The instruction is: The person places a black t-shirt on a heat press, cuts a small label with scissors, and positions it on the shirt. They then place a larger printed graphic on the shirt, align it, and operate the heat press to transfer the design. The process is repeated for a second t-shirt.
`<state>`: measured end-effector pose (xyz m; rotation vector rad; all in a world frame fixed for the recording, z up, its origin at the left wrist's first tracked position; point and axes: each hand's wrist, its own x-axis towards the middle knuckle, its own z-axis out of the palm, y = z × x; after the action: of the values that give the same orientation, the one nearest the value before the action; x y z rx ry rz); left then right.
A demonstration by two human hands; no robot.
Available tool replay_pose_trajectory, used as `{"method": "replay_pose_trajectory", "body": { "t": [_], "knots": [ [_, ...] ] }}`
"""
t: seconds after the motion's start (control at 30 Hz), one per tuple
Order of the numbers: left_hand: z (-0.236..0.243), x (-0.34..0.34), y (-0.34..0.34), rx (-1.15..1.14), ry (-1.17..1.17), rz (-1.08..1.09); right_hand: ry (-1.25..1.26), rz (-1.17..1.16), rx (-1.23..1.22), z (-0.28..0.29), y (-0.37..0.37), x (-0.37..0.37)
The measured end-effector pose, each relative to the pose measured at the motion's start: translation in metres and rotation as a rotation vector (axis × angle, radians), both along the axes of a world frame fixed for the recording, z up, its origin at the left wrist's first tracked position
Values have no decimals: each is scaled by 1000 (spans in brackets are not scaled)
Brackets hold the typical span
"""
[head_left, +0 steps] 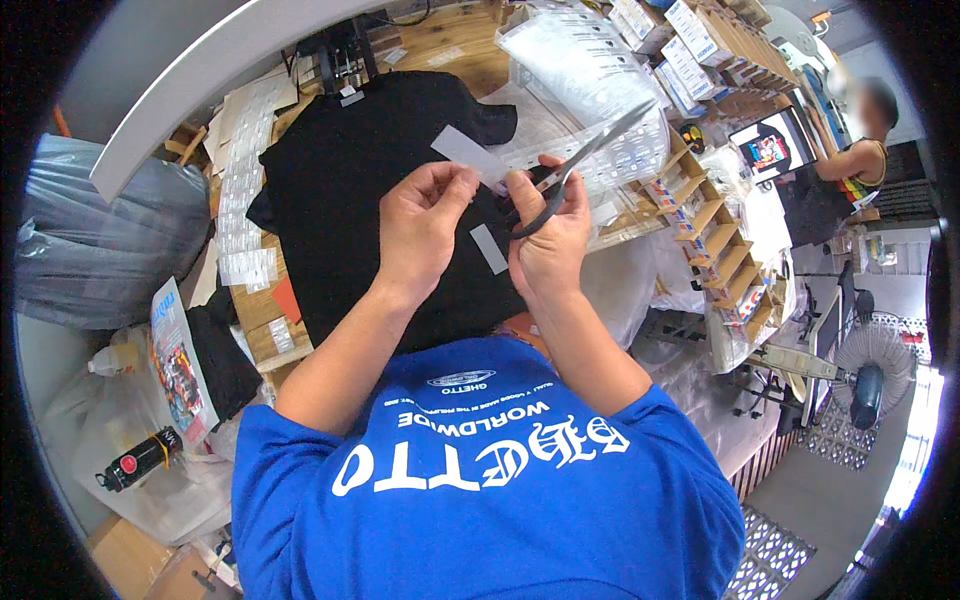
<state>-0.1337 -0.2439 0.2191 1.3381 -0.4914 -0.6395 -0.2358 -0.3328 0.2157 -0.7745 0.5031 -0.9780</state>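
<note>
A black T-shirt (335,190) lies spread on the wooden table (465,42) beneath both hands. My left hand (420,225) pinches the lower left end of a pale translucent strip (459,148), thumb against curled fingers. My right hand (550,240) grips black-handled scissors (612,135), blades pointing up and right, and its thumb tip is at the strip's right end; whether it grips the strip too, I cannot tell. A second pale strip (489,249) lies on the shirt just left of my right wrist.
Printed clear sheets (550,50) and cardboard dividers (730,260) line the right. A person (855,160) works at the far right, near a fan (865,395). A bagged bundle (100,230), printed poster (180,365) and black bottle (135,460) are left. A white curved bar (140,130) arches above.
</note>
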Motion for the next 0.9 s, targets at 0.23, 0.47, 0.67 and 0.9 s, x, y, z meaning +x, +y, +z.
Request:
{"method": "replay_pose_trajectory", "body": {
  "t": [0.23, 0.47, 0.67, 0.9],
  "knots": [
    [52, 92, 18, 163, 38, -408, 575, 581, -264, 6, 10, -57],
    [54, 107, 33, 160, 75, -497, 535, 647, -468, -7, 39, -64],
    [63, 100, 30, 135, 39, -490, 531, 600, -501, 0, 36, -56],
    [61, 101, 30, 135, -2, -480, 562, 583, -533, -2, 37, -55]
  ]
}}
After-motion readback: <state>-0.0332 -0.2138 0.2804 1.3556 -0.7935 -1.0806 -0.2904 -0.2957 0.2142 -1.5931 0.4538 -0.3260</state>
